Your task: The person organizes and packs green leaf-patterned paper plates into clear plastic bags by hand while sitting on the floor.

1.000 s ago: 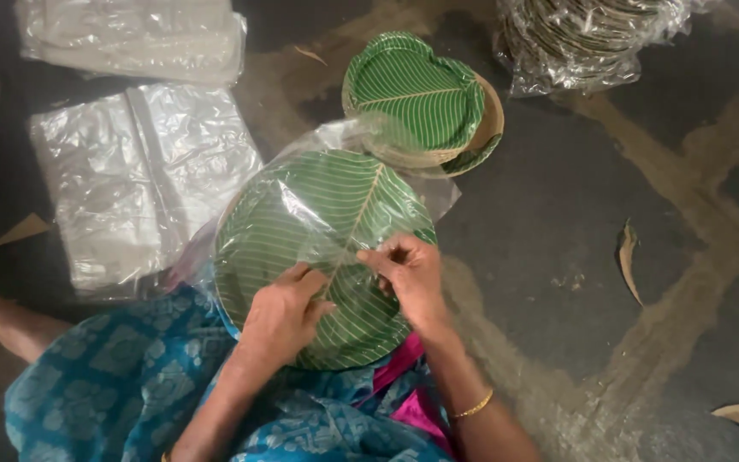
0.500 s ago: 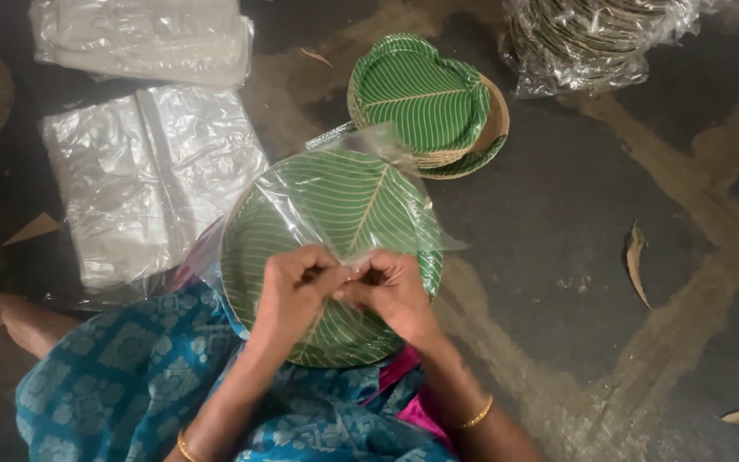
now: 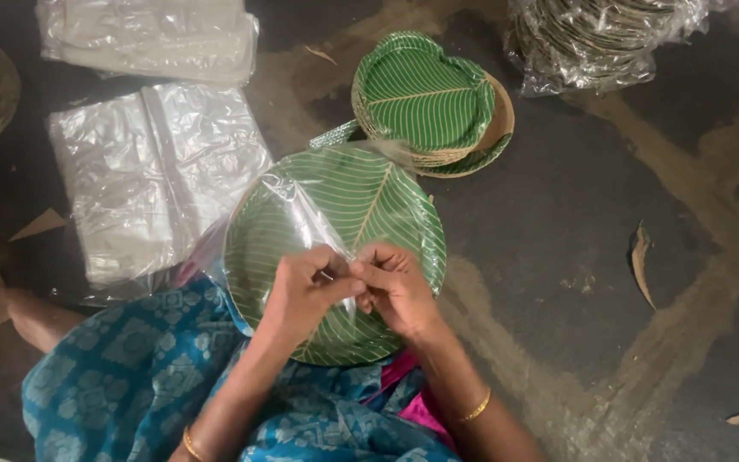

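Note:
A round green leaf-patterned paper plate (image 3: pixel 335 214) rests on my lap, partly wrapped in a clear plastic bag (image 3: pixel 288 205). My left hand (image 3: pixel 301 291) and my right hand (image 3: pixel 395 287) meet over the plate's near half, fingertips pinching the thin plastic film between them. Beyond the plate, a stack of the same green plates (image 3: pixel 425 98) sits on the floor, topped by a heart-shaped one.
A pile of flat clear plastic bags (image 3: pixel 151 175) lies on the floor at left, with another bundle (image 3: pixel 147 34) behind it. A plastic-wrapped stack of plates (image 3: pixel 600 34) stands at the top right. Dry leaf scraps (image 3: pixel 641 257) lie on the dark floor at right.
My hands came together over the plate's near half and now pinch the plastic film. The plate with its bag shifted slightly on my lap.

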